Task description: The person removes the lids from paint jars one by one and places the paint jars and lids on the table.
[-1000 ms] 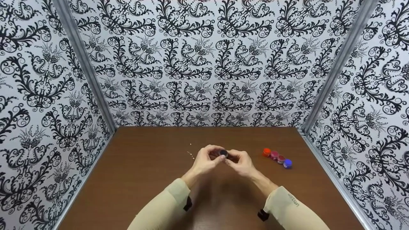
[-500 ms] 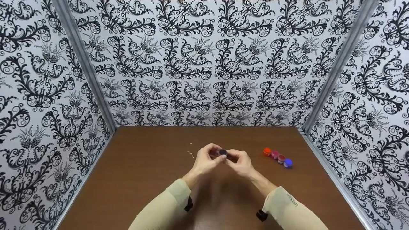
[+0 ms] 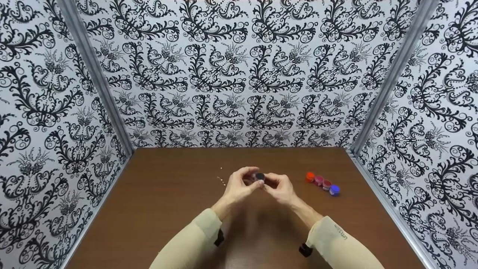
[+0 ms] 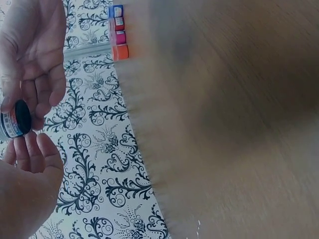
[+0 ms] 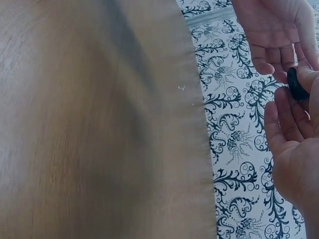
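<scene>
A small paint jar (image 3: 260,176) with a black end is held between both hands, in front of the body and above the brown table (image 3: 179,209). My left hand (image 3: 238,185) grips it from the left, thumb in front and fingers curved behind. From the other side my right hand (image 3: 281,189) pinches it with thumb and fingers. In the left wrist view the jar (image 4: 16,120) shows a printed label and a dark round end, partly cut by the frame's edge. The right wrist view shows only its black part (image 5: 297,83) among the fingers.
Several paint jars stand in a slanting row on the right: an orange one (image 3: 310,177), a pink one (image 3: 318,181), a dark red one (image 3: 326,185) and a blue one (image 3: 335,190). Small white specks (image 3: 222,180) lie left of the hands. Patterned walls (image 3: 224,74) enclose the table.
Both hands stay on the jar with almost the same hold. The jar and hands sit very slightly higher in the head view, which has itself shifted a little.
</scene>
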Demonstrator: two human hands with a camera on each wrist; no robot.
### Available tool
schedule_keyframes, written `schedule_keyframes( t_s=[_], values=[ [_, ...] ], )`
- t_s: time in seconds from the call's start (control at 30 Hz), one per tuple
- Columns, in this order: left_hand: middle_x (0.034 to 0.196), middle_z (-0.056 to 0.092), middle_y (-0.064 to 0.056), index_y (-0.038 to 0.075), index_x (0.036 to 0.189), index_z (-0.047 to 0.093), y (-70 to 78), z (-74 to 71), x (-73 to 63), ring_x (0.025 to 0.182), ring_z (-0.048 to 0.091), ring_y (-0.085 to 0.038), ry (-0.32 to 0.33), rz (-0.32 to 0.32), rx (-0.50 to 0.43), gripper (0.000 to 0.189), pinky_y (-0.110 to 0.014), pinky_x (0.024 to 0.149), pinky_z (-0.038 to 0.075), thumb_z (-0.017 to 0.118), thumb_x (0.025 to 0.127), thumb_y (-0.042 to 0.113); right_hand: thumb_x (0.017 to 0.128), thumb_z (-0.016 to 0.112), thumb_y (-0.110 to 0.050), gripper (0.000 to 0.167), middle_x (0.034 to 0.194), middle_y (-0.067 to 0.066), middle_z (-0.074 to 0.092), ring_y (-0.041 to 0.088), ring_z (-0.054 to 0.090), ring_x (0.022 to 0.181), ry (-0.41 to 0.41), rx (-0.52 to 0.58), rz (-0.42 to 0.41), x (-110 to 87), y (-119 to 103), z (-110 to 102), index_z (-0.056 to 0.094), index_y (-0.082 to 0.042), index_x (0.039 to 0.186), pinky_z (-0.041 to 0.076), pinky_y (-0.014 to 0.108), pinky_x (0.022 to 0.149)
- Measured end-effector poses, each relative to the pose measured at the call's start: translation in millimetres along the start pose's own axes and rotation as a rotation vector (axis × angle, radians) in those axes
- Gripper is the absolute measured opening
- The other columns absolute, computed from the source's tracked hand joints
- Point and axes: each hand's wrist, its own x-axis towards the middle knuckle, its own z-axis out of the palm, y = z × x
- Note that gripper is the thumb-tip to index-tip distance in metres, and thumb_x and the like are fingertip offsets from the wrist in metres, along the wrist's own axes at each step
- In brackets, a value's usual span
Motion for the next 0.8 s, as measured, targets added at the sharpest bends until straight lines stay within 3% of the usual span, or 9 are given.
schedule_keyframes(
  t_s=[0.1, 0.27, 0.8],
  values=[
    [0.113, 0.077, -0.022, -0.001, 0.139, 0.075, 0.6, -1.8, -0.1, 0.100, 0.074, -0.018, -0.034, 0.040, 0.006, 0.044, -0.026, 0.090, 0.064, 0.085, 0.098, 0.010, 0.098, 0.079, 0.008, 0.027, 0.111, 0.036, 0.080, -0.001, 0.076, 0.098, -0.002, 0.004, 0.005, 0.1, 0.2, -1.4, 0.078, 0.014, 0.124, 0.064, 0.018, 0.087],
    [0.114, 0.074, -0.023, -0.002, 0.135, 0.078, 1.2, -2.1, -1.3, 0.101, 0.072, -0.017, -0.070, 0.068, 0.009, 0.037, -0.024, 0.089, 0.064, 0.081, 0.099, 0.005, 0.097, 0.079, 0.009, 0.027, 0.109, 0.038, 0.078, -0.001, 0.076, 0.098, -0.008, 0.018, -0.007, -0.8, 1.5, -2.6, 0.076, 0.017, 0.123, 0.064, 0.018, 0.087],
    [0.108, 0.082, -0.019, 0.003, 0.119, 0.080, -0.9, -0.7, -3.7, 0.093, 0.072, -0.015, -0.018, 0.031, 0.002, 0.025, -0.027, 0.085, 0.061, 0.087, 0.095, 0.009, 0.096, 0.083, 0.006, 0.020, 0.101, 0.029, 0.081, 0.004, 0.072, 0.093, 0.013, -0.043, -0.061, -3.0, 1.9, 1.3, 0.082, 0.008, 0.116, 0.061, 0.016, 0.081]
  ],
)
